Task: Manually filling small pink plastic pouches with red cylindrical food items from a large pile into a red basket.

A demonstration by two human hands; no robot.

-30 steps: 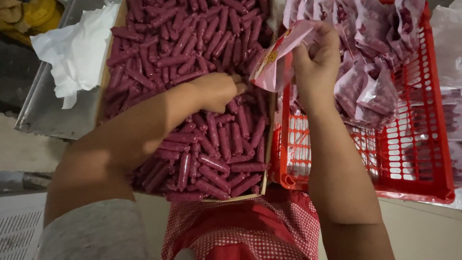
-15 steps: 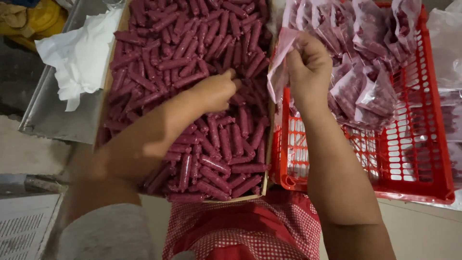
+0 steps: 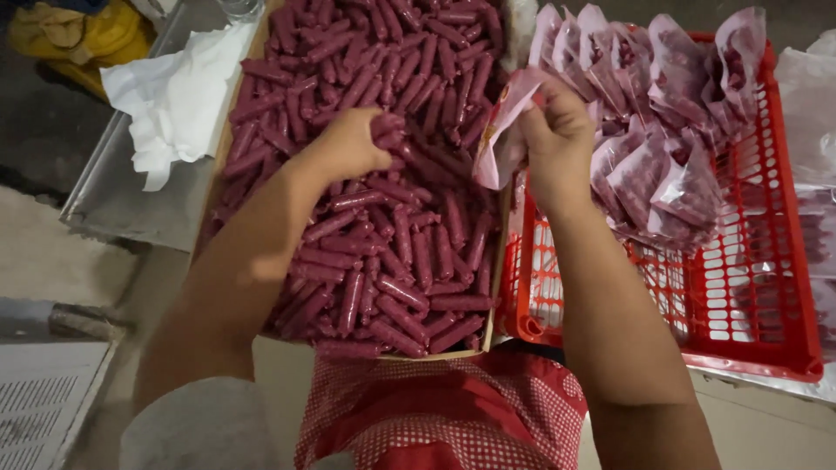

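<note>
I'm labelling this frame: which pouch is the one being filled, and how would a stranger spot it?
Start at the red basket on the right. At its left rim, the right hand pinches one pink pouch. Unlike the packed bags inside, it looks flat and is held up.

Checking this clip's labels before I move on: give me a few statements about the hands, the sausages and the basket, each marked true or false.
1. The left hand rests on the heap of dark red sausages in the box. True.
2. The right hand holds a pink plastic bag. True.
3. The basket on the right is blue. False: it is red.
4. The basket holds no bags. False: filled bags are piled in its far part.
5. White paper lies on the metal tray left of the box. True.
</note>
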